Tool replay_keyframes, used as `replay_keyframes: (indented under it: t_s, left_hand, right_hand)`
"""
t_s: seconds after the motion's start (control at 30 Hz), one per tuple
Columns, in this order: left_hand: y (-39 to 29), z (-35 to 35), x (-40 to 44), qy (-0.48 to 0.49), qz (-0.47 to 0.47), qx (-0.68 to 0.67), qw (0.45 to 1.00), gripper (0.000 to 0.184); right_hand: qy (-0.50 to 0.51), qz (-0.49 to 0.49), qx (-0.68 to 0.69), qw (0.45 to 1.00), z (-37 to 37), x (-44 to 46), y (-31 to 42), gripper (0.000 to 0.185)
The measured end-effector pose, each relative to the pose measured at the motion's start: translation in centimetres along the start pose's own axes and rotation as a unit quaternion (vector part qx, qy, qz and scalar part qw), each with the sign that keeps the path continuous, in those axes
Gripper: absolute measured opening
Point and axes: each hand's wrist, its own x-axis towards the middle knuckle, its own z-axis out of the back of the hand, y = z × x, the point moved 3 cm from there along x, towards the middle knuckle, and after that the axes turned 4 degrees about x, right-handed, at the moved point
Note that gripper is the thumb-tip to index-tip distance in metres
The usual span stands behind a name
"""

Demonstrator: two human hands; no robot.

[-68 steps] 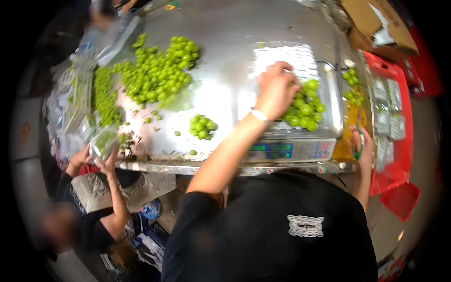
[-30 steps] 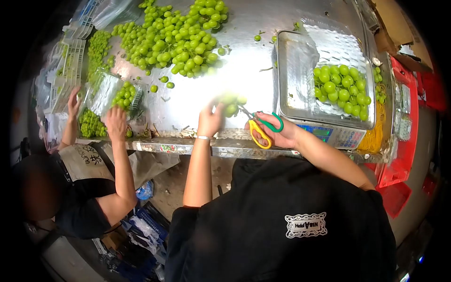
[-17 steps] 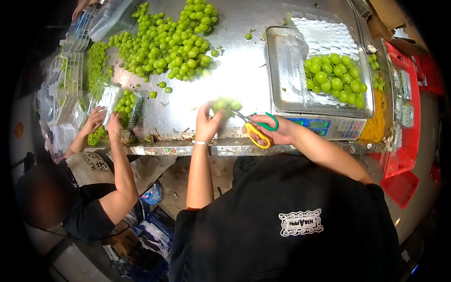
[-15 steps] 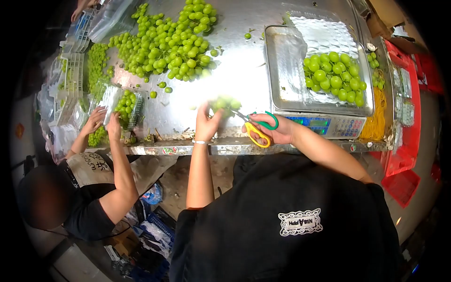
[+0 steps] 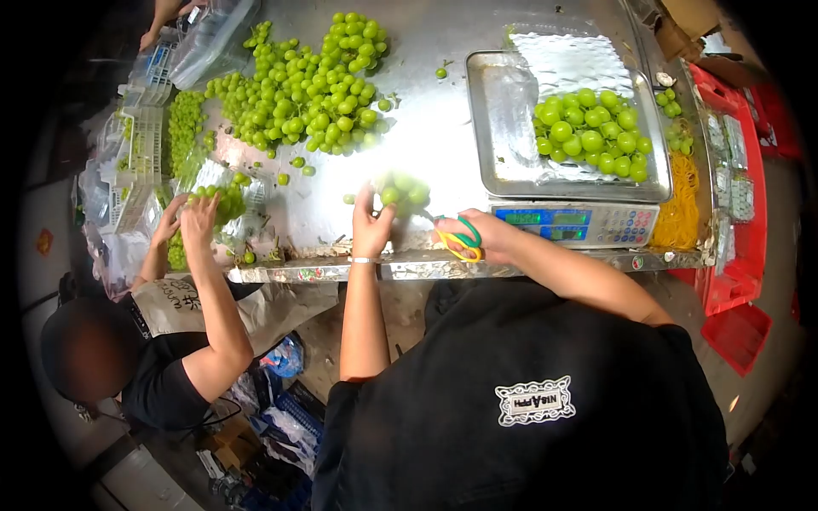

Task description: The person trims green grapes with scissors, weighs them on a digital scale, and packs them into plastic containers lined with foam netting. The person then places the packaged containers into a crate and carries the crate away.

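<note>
My left hand (image 5: 372,223), fingers closed, grips a small bunch of green grapes (image 5: 404,192) low over the metal table. Glare and motion blur soften the bunch's outline. In my right hand (image 5: 487,235) is a pair of scissors (image 5: 461,242) with one yellow and one green handle. The handles sit close together, and the blades point toward the bunch but are hard to make out. Beyond my left hand lies a large heap of green grapes (image 5: 298,98). A larger bunch (image 5: 592,132) rests on white padding in the metal tray (image 5: 503,183).
The tray sits on a digital scale (image 5: 567,223) at the table's right. Yellow rubber bands (image 5: 676,204) and a red crate (image 5: 724,281) are farther right. At left, a co-worker's hands (image 5: 189,223) handle grapes beside white plastic baskets (image 5: 141,140).
The scissors' handles have come together and turned slightly. My left hand still grips the bunch. The co-worker's hands moved from a clear plastic pack onto grapes. The view has shifted a little.
</note>
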Motion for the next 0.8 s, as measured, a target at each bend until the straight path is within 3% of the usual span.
replay_keyframes:
  t_s: [0.03,0.07,0.13,0.2,0.27,0.33,0.4,0.47,0.5,0.6,0.67,0.7,0.73,0.8]
  left_hand:
    - [-1.2,0.0,-0.1,-0.045,-0.051,0.112,0.991,0.038]
    - [-2.7,0.1,-0.8,-0.077,-0.114,0.245,0.960,0.032]
    - [-5.9,-0.9,-1.2,-0.073,-0.106,0.019,0.991,0.030]
    - [-12.1,-3.2,-1.3,-0.003,-0.026,-0.174,0.984,0.029]
    - [-16.5,-6.4,-0.4,0.049,-0.030,-0.241,0.969,0.033]
    - [-19.5,-10.5,1.4,0.115,-0.056,-0.280,0.951,0.033]
    - [-22.4,-14.3,3.4,0.140,-0.088,-0.220,0.961,0.027]
    - [-21.9,-17.2,5.8,0.081,-0.166,0.028,0.982,0.021]
    - [-23.0,-17.5,5.5,0.058,-0.157,0.157,0.973,0.023]
    - [-20.6,-17.2,7.1,0.049,-0.239,0.184,0.952,0.030]
    - [-18.8,-15.9,8.0,0.047,-0.219,0.110,0.968,0.034]
    - [-18.8,-15.0,8.2,0.033,-0.199,0.086,0.976,0.036]
    - [-18.9,-14.3,8.2,0.017,-0.178,0.063,0.982,0.040]
    - [-19.7,-13.5,8.2,0.043,-0.169,0.061,0.983,0.044]
  right_hand:
    - [-0.011,0.044,-0.068,0.997,-0.1,-1.0,0.1,0.028]
    - [0.001,0.040,-0.051,0.998,-0.1,-2.5,0.2,0.027]
    - [0.065,0.044,-0.108,0.991,-0.8,-8.7,3.3,0.027]
    - [0.033,0.148,-0.211,0.966,0.7,-14.3,5.2,0.026]
    - [-0.121,0.273,-0.111,0.948,3.6,-20.1,5.4,0.026]
    - [-0.123,0.302,0.007,0.945,8.1,-24.0,5.7,0.031]
    - [-0.303,0.343,0.029,0.889,12.1,-27.3,4.8,0.033]
    - [-0.364,0.352,0.041,0.861,15.1,-30.0,4.0,0.031]
    - [-0.363,0.356,0.039,0.861,15.8,-30.7,3.8,0.031]
    - [-0.441,0.312,-0.024,0.841,19.1,-32.1,3.0,0.028]
    - [-0.574,0.260,-0.167,0.759,23.1,-32.3,2.0,0.030]
    - [-0.595,0.324,-0.350,0.647,25.0,-31.9,1.7,0.033]
    - [-0.591,0.321,-0.350,0.652,26.2,-31.7,1.7,0.033]
    - [-0.615,0.116,-0.572,0.530,27.5,-30.8,1.9,0.034]
